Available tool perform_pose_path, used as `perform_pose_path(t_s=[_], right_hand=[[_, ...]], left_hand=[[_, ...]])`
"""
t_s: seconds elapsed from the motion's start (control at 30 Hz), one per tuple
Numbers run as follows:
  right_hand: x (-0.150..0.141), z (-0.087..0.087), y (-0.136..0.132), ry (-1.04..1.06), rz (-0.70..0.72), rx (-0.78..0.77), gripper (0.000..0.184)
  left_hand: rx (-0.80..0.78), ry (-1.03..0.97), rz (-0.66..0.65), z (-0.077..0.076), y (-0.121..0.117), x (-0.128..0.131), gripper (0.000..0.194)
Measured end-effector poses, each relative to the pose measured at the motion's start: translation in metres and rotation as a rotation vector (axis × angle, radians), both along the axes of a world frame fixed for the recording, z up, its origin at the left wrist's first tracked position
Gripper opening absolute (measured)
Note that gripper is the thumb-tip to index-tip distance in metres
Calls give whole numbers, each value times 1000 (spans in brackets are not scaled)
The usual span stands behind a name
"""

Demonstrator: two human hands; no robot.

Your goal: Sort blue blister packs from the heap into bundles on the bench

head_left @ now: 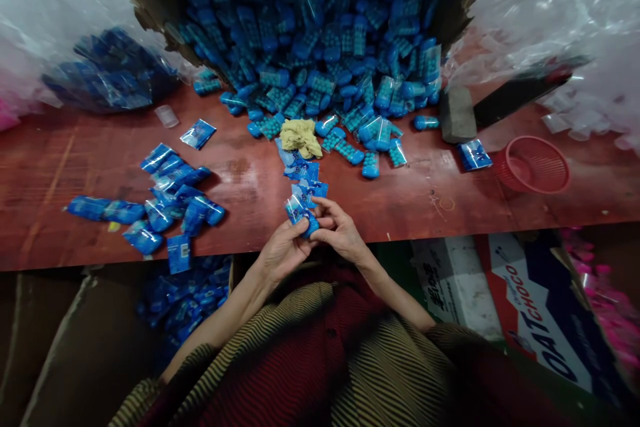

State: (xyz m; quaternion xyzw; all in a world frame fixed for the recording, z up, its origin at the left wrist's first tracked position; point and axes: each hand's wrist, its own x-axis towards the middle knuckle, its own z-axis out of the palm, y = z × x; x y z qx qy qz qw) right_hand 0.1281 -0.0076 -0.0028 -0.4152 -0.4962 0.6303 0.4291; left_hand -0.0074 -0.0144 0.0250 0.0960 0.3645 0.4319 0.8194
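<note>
Blue packet (298, 209), small and shiny, sits in both hands just off the middle of my view, towards seven o'clock, above the near edge of a red table (410, 203). I have the left hand (283, 248) coming in from seven o'clock, its fingers closed around the packet, thumb on top. My right hand (345, 232) reaches in from five o'clock, thumb and fingertips drawn nearly together on the rounded end; I cannot tell how firmly either one presses.

Just beyond the packet, towards twelve, flat blue wrappers (303, 171) overlap in a short column, with a crumpled yellow lump (300, 138) at its far end. Farther up at twelve, blue-capped bottles (320, 83) holding turquoise beads spill from a torn-edged carton. At nine o'clock I see a loose cluster of filled blue packets (173, 180); at ten, a clear bag (113, 77) bulging with blue. A grey block (459, 117) stands at two, and a red basket (543, 170) sits at three.
</note>
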Motion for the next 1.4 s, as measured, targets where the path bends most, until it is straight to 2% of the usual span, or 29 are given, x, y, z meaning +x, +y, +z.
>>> perform_pose_path(t_s=[0.2,0.4,0.53,0.73,0.83,0.93,1.1,1.23,1.4], right_hand=[[2,4,1,-45,-38,74,50],[-2,-2,1,-62,-36,67,32],[-6,-8,0,-46,-116,65,27],[-5,-9,1,-21,-147,116,14],[-4,-10,1,-38,-158,144,6],[-5,-10,-2,-82,-149,149,8],[-10,-11,-8,-238,-179,178,43],[-8,-6,-9,-260,-191,183,38],[-2,0,-5,-189,-134,200,29]], left_hand=[[18,-34,4,-4,-3,-1,28],[-48,-17,57,-8,-4,5,16],[-106,-12,101,-5,-2,11,25],[-153,-97,115,5,2,12,39],[-190,-108,105,6,3,11,40],[-206,-79,96,4,3,10,36],[-87,47,193,0,0,11,25],[36,180,147,-4,-2,8,31],[175,449,306,-17,3,-6,35]])
